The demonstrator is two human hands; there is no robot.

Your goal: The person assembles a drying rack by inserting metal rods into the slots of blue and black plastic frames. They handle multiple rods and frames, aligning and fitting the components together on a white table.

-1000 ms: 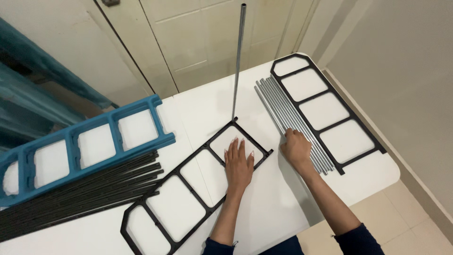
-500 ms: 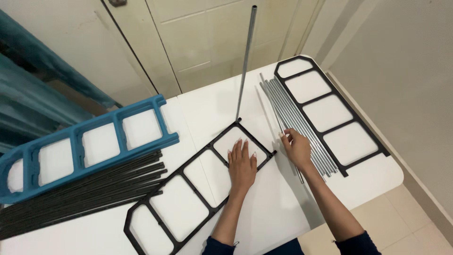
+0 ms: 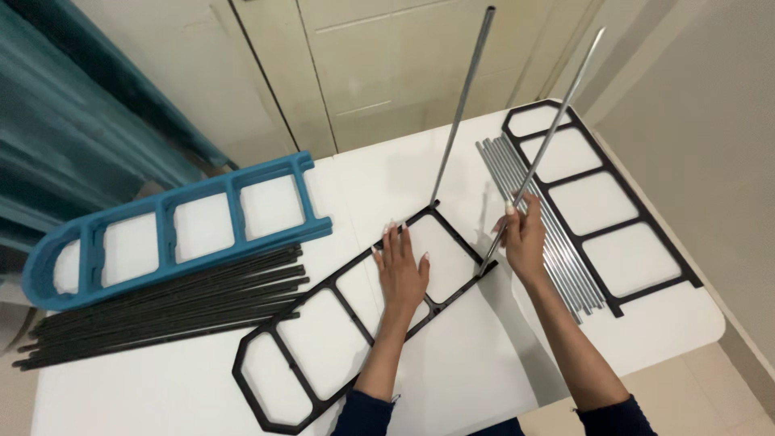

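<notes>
hands: left hand (image 3: 401, 274) flat, unclenched on black frame (image 3: 347, 323); right hand (image 3: 523, 241) grips silver rod (image 3: 550, 133).

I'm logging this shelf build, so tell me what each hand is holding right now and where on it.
The right hand grips a silver metal rod near its lower end. The left hand holds nothing, pressing flat on the black plastic frame.

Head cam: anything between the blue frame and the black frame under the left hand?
Yes: a bundle of black rods lies on the white table between the blue frame and the black frame, in the head view.
</notes>
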